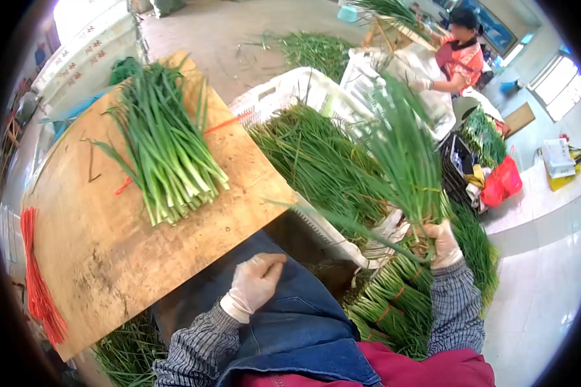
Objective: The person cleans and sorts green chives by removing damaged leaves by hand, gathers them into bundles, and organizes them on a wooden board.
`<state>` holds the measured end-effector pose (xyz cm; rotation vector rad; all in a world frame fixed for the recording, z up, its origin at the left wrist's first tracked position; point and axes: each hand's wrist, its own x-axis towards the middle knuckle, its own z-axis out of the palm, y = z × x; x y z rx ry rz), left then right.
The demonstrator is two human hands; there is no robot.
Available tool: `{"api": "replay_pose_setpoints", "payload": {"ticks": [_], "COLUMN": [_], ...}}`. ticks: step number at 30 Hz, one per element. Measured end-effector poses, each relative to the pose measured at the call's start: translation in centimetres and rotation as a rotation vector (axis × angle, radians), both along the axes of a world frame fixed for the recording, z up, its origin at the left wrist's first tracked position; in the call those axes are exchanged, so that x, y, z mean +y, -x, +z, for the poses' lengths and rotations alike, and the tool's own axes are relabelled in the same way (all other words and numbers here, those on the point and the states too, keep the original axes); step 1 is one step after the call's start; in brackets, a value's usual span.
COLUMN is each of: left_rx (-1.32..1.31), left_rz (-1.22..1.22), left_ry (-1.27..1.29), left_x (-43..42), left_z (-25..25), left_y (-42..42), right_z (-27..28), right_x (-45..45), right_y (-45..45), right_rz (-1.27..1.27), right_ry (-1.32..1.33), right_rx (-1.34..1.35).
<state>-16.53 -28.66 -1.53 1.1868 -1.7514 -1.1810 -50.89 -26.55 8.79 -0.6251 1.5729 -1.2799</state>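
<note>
Plywood, brown and stained, tops the counter (116, 251), whose far half carries a bunch of green stalks (171, 145), pale ends lined up toward the person, seemingly to keep the bases level. Beneath that bunch runs a red tie (226, 124), poking out on both sides, likely so its ends stay reachable. More red strands (37, 277) lie along the counter's left edge, apart from the greens, probably to avoid tangling. Right of the counter, the right hand (443, 242) has gloved fingers gripping a raised bunch (403, 155) near its base, letting the leaves fan away freely. Just off the counter's near edge, the left hand (255, 282) has its fingers curled in, nothing visible in them. Banded bundles (390, 282) lie right of the counter, below the raised bunch.
</note>
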Motion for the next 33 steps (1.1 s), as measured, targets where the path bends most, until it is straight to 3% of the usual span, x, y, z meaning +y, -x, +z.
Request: {"api": "replay_pose_setpoints", "payload": {"ticks": [2, 5, 8, 11, 15, 17, 21, 25, 26, 29, 31, 33], "left_rx": [0.024, 0.075, 0.098, 0.169, 0.193, 0.110, 0.077, 0.071, 0.074, 0.181, 0.008, 0.071], "left_rz": [-0.064, -0.066, 0.033, 0.365, 0.826, 0.995, 1.113, 1.217, 1.228, 1.237, 1.198, 1.240], "left_ry": [0.010, -0.048, 0.035, -0.132, 0.219, 0.378, 0.162, -0.147, -0.169, -0.311, -0.223, -0.237], "left_x": [0.8, 2.3, 4.1, 6.9, 12.4, 15.9, 22.4, 27.1, 28.0, 30.2, 30.9, 31.0], "left_z": [2.4, 7.2, 11.9, 15.7, 18.1, 18.9, 17.6, 12.5, 11.5, 9.3, 8.0, 7.9], "left_y": [-0.4, -2.3, -6.0, -11.2, -19.2, -21.9, -25.8, -25.8, -25.2, -23.0, -22.1, -21.8], "right_z": [3.4, 8.1, 11.8, 14.1, 13.7, 10.7, 4.3, -0.9, -2.2, -4.4, -4.7, -4.6], "right_x": [0.3, -0.8, -2.1, -2.8, -2.1, -0.8, 6.1, 10.2, 11.1, 11.8, 12.1, 12.3], "right_y": [-1.4, -4.6, -10.5, -17.8, -30.5, -36.1, -46.2, -49.2, -49.7, -49.6, -49.7, -49.9], "right_rz": [-0.012, 0.299, 0.423, 0.708, 1.032, 1.218, 1.298, 1.256, 1.149, 1.182, 1.198, 1.189], "right_ry": [0.139, 0.370, 0.521, 0.492, 0.435, 0.381, 0.166, -0.422, -0.423, -0.415, -0.418, -0.418], "right_rx": [0.030, -0.070, -0.086, -0.269, -0.400, -0.571, -0.864, -0.816, -0.841, -0.780, -0.790, -0.783]}}
